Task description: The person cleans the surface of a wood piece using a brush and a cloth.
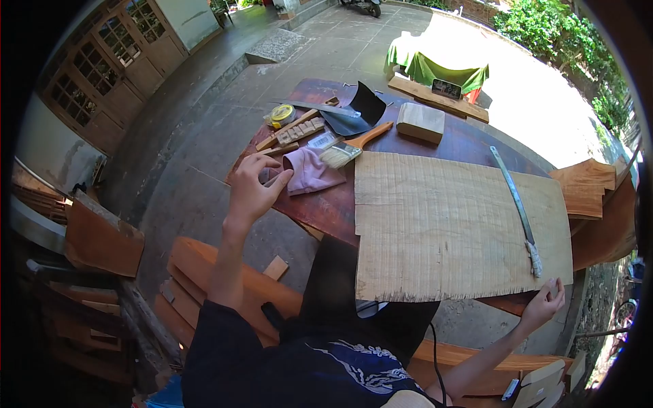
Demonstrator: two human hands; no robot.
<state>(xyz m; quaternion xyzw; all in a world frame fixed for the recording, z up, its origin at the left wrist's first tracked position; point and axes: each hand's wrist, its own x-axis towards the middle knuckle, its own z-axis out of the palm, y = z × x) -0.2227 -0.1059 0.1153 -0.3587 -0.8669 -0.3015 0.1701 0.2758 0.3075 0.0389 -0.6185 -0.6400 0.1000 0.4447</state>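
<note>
Pale tan veneer sheet [449, 224] with fine straight grain, dark reddish-brown table [469, 143], pink cloth [309, 171], orange-handled brush [350, 148] with whitish bristles, yellow tape roll [281, 114], green cloth [435, 64], black sleeves

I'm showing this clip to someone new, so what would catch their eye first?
The big pale veneer sheet covering the dark round table, with a long metal blade lying across its right side. The right hand touches the sheet's near corner; the left hand reaches beside a pink cloth and paintbrush.

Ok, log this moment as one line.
left hand: on pink cloth | right hand: at veneer sheet corner | brush: idle
</note>
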